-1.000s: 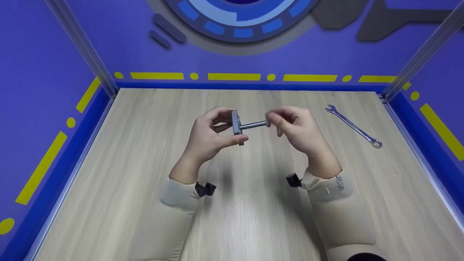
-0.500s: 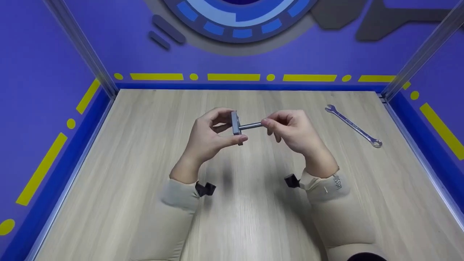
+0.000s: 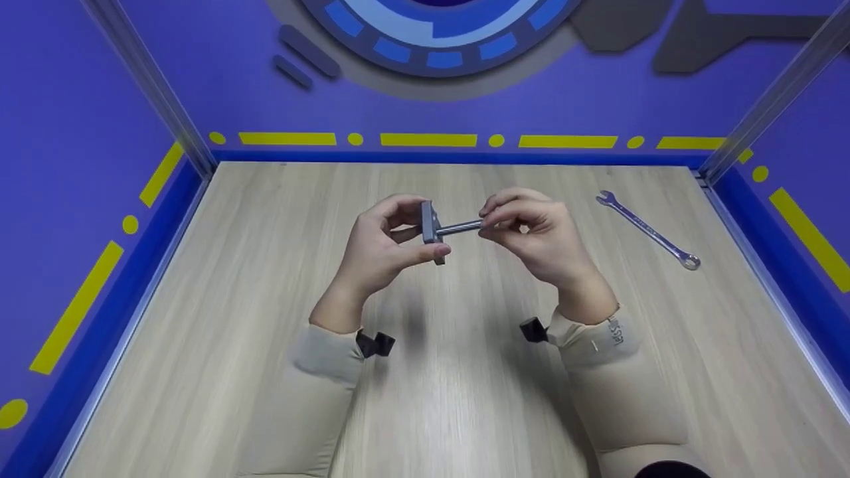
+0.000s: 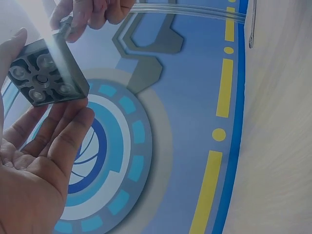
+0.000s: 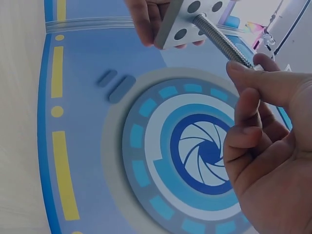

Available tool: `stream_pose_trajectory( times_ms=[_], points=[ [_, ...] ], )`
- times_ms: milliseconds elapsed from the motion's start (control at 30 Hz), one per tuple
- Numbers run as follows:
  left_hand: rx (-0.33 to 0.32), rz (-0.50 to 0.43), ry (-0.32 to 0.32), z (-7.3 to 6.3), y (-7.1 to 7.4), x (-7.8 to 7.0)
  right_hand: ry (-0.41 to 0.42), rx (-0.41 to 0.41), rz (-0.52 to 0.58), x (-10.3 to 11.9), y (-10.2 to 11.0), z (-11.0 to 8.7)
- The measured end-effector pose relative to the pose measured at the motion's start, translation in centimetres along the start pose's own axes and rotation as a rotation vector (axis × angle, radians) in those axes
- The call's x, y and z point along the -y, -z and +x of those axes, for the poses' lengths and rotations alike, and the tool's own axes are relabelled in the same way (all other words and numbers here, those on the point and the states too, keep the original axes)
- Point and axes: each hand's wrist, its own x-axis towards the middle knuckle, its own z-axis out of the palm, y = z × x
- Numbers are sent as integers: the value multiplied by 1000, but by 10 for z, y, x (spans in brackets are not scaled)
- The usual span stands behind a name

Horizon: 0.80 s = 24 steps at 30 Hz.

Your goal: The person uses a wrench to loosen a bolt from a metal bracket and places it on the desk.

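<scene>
My left hand [image 3: 380,244] grips a square grey metal block [image 3: 428,222] by its edges, thumb below and fingers above, raised over the table. Round holes mark the block's face [image 5: 183,22] in the right wrist view; its recessed back [image 4: 44,78] faces the left wrist camera. From the holed face a threaded bolt [image 3: 459,228] sticks out to the right. My right hand [image 3: 541,236] pinches the bolt's far end between thumb and fingers, which hide that end.
A combination wrench [image 3: 647,230] lies on the wooden table [image 3: 451,398] to the right of my right hand. Blue printed panels [image 3: 438,116] stand behind and on both sides of the table. Black wrist cameras [image 3: 377,344] are strapped to both sleeves.
My right hand's fingers have shifted around the bolt's end, from a looser touch to a pinch with the fingers forward. The left hand and block have hardly moved.
</scene>
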Motion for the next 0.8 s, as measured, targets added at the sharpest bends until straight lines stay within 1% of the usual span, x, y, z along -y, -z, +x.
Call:
stream_pose_trajectory(
  times_ms=[67, 133, 200, 233, 300, 433, 500, 567, 667, 800],
  points=[
    [1, -1, 0, 0, 0, 0, 9, 26, 0, 0, 1, 0],
    [-2, -1, 3, 0, 0, -1, -7, 79, 3, 2, 3, -1],
    [-5, -1, 8, 0, 0, -2, -53, 133, 7, 3, 6, -1],
    [-8, 0, 10, 0, 0, -2, -85, 145, 6, 4, 7, 0],
    [-13, 0, 13, 0, -1, -2, -171, 139, -5, 5, 6, 0],
    [-12, 12, 7, -1, -3, -3, -349, 67, -42, 6, 2, 3],
    [-9, 18, 2, -1, -4, -2, -417, 65, -56, 6, 0, 3],
    [-5, 28, 0, -1, -5, -2, -459, 82, -48, 6, -1, 3],
    [-1, 46, -2, -1, -6, -2, -471, 110, -46, 6, 0, 3],
    [-4, 62, 2, -1, -6, -2, -422, 132, -37, 7, 3, 3]
  ],
)
